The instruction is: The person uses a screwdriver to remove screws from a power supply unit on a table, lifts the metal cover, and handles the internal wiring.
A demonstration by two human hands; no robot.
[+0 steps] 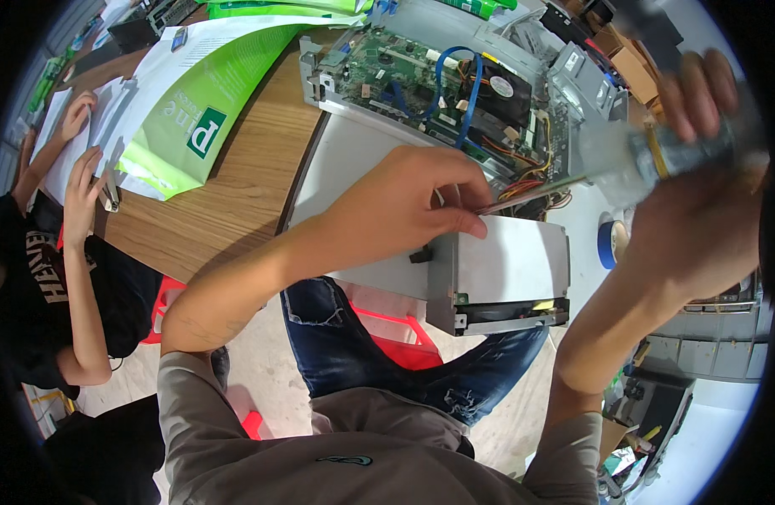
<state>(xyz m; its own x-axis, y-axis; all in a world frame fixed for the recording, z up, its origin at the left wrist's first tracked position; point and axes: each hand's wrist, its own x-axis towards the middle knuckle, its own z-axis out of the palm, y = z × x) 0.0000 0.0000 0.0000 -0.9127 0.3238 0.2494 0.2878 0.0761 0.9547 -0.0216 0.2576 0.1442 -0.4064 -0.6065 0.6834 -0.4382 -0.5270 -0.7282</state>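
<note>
One left hand (pixel 421 198), fingers pinched on thin rod (pixel 535 194) | right hand (pixel 703 219), blurred, fingers seemingly wrapped around yellow-banded object (pixel 689 151)

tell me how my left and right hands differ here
Your left hand pinches a thin rod; your right hand grips a bluish, partly clear object. The left hand looks sharp, near mid-picture; the right hand is blurred, near the right edge. Both are ungloved.

Thin metal shaft (pixel 543 191), slanted, silver box (pixel 514 261) nearby
</note>
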